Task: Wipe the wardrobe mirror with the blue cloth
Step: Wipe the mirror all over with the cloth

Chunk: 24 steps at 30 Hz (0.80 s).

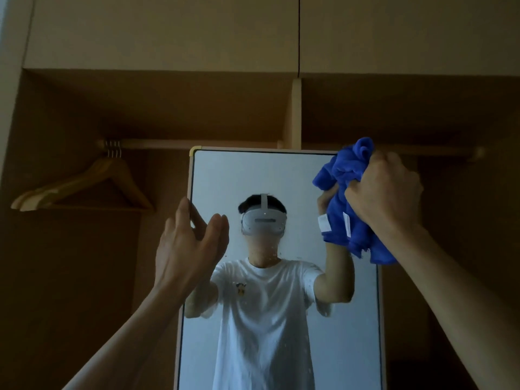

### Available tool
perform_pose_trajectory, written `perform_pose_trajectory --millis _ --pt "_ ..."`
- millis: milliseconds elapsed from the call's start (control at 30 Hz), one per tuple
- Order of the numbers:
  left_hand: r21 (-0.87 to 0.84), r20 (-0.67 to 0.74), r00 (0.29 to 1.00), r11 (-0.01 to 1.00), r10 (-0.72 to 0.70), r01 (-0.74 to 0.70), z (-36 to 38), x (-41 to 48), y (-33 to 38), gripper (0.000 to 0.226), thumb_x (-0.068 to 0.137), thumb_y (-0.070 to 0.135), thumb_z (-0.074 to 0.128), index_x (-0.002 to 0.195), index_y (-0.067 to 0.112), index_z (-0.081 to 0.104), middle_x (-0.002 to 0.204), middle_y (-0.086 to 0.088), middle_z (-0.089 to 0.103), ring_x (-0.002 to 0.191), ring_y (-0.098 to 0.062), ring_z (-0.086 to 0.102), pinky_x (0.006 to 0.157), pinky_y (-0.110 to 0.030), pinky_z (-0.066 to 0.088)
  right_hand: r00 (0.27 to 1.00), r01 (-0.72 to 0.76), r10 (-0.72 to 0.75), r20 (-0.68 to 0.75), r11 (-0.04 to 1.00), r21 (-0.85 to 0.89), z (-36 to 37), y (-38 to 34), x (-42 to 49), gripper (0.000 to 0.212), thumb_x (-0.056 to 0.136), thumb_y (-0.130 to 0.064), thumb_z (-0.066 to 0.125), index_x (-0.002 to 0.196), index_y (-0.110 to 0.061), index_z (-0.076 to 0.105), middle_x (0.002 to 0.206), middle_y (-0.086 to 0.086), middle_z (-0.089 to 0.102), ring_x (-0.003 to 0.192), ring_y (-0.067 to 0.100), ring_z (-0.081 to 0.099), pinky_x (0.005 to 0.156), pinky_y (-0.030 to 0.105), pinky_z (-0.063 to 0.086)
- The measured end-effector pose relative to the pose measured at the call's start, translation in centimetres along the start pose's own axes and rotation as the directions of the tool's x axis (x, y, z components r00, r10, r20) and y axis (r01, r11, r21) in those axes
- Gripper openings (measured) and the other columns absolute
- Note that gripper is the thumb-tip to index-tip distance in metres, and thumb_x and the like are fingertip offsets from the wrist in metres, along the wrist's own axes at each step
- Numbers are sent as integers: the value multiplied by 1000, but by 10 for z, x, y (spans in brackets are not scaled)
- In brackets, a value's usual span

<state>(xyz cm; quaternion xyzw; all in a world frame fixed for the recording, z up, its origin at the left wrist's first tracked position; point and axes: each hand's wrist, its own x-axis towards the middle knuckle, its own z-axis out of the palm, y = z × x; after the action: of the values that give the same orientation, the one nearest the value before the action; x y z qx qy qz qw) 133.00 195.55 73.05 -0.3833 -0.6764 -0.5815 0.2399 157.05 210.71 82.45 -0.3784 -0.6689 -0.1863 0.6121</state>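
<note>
A tall framed mirror (pixel 253 175) stands upright in the open wardrobe, with droplets or specks on its glass. My right hand (pixel 385 190) grips a bunched blue cloth (pixel 346 204) and presses it against the mirror's upper right corner. My left hand (pixel 188 243) is raised at the mirror's left edge with straight fingers; its fingertips touch or nearly touch the frame. The glass reflects a person in a white T-shirt wearing a headset.
Wooden hangers (pixel 84 184) hang from a rail (pixel 157 143) at the upper left. A vertical divider (pixel 296 114) stands behind the mirror's top. Closed cupboard doors (pixel 168 32) run above. The wardrobe interior is dim.
</note>
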Motion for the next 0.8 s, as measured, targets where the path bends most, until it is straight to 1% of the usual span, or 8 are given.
perform_pose_trajectory --millis 133,333,400,433,467,600,700,800 --pt "-19 30 999 999 35 -34 -5 4 -12 84 91 73 45 160 30 23 153 -6 46 130 -28 54 98 -43 46 999 -41 41 19 998 42 -2 -18 0 31 88 -24 66 107 -3 55 103 16 58 79 33 61 67 42 52" --pt "-106 81 995 993 56 -47 -12 5 -16 65 102 57 44 160 34 26 147 3 51 126 -17 52 100 -40 43 997 71 -71 0 992 103 11 -84 -13 27 85 -20 67 104 -7 54 99 10 57 73 26 58 63 35 43" --pt "-175 100 994 984 47 -29 -16 1 -13 36 106 46 42 143 47 41 118 20 53 107 0 51 92 -33 41 993 114 -117 17 986 121 14 -108 -17 27 86 -20 67 107 -7 56 105 9 58 73 24 57 65 32 36" --pt "-209 129 992 978 17 11 -18 1 -11 19 108 39 41 119 53 45 102 28 47 93 7 46 83 -29 40 989 139 -145 31 981 136 15 -120 -19 29 86 -21 66 110 -7 56 109 9 58 75 24 57 66 31 35" --pt "-234 149 989 972 15 20 -21 1 -7 22 108 35 39 99 54 43 93 29 44 87 6 45 77 -26 40 984 165 -173 43 975 151 16 -133 -22 32 86 -22 66 112 -7 56 113 9 58 78 24 58 67 31 35" --pt "-319 212 977 947 26 45 -31 1 -1 34 93 50 26 74 68 49 122 26 51 110 -11 52 96 -39 50 960 257 -274 59 945 202 20 -179 -30 36 88 -26 65 118 -9 54 119 8 56 91 25 63 72 29 35" --pt "-420 214 977 903 4 88 -26 10 -14 26 88 53 25 82 57 50 98 27 57 100 -4 55 92 -34 47 934 334 -353 58 917 217 23 -206 -34 36 88 -26 64 119 -9 55 116 8 58 93 27 64 70 29 36" --pt "-503 246 968 847 -49 171 -20 17 -28 49 89 67 31 119 46 65 109 10 73 109 -15 67 100 -48 52 908 383 -411 86 894 232 24 -221 -37 35 86 -23 66 117 -8 57 112 8 60 92 29 66 66 30 38"
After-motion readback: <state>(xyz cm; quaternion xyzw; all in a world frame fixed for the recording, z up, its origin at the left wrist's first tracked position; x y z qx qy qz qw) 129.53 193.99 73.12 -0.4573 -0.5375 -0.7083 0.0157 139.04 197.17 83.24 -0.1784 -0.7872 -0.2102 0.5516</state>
